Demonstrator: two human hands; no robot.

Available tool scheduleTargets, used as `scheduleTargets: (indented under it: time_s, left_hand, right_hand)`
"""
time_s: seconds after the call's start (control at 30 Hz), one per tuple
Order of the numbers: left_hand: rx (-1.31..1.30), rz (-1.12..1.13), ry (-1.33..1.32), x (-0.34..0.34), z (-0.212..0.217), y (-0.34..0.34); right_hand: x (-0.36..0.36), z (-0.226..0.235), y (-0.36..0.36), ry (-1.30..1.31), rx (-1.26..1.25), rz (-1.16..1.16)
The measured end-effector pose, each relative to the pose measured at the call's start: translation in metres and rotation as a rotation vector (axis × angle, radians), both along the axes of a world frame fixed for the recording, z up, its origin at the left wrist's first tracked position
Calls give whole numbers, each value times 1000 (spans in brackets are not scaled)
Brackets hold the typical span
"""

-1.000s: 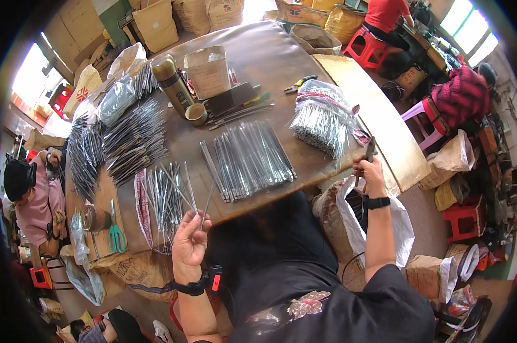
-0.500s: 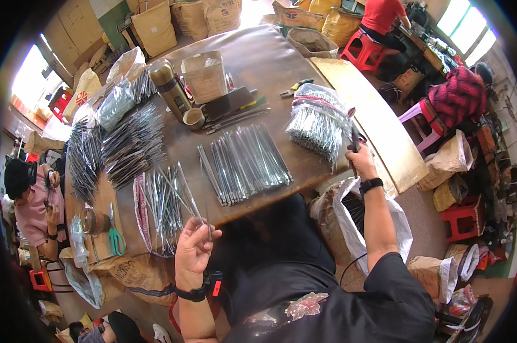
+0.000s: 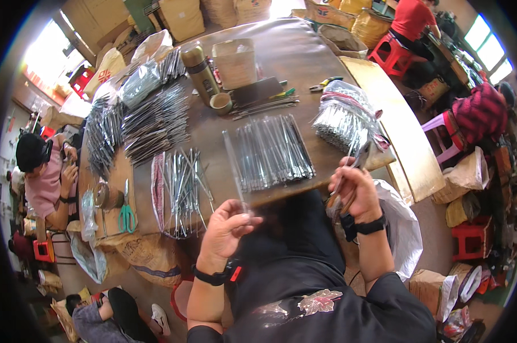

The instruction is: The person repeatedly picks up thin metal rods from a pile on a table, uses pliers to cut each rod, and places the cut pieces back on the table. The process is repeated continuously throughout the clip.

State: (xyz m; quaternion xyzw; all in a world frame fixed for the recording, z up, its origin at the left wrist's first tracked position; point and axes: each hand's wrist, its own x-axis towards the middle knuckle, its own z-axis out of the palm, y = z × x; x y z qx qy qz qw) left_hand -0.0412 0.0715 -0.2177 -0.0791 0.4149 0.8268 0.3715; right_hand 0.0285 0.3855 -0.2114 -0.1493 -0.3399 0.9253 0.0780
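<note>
Metal strips: thin and silvery, laid side by side in a row on the desk, nearer the wearer than the flask and to its right.
Left grip: nearer the wearer than the flask, thumb and fingertips close together by the lower end of a pale strip at the row's left edge; with the blur, I cannot tell whether they pinch it.
Right grip: fingers curled round dark pliers, right of the flask and nearer the wearer.
Surface: brown, glossy top around the flask; a pale board well to its right.
Room: a person in red sits on a red stool beyond and right of the flask; a person in pink is to its left.
Writing: printed lettering and emblems on the sacks beyond the flask; a red emblem on a pale bag to its left.
Containers: a cup just beside the flask; a squarish tub to its right; farther right, a clear bag around a dense strip bundle.
</note>
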Motion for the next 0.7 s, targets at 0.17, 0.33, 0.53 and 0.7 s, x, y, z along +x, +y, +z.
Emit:
scheduleTargets:
  time_s: [0.17,0.33,0.53,0.7]
  left_hand:
    - [-28,-34,28,15,8,15]
    - [-60,-44,145,20,12,15]
    - [-96,-6,270,21,13,13]
    - [-163,15,341,17,11,9]
  right_hand:
    - [-9,8,-76,19,207,162]
    - [-13,7,-108,43,247,126]
    - [-12,8,-115,51,481,77]
    - [-13,5,-120,28,521,104]
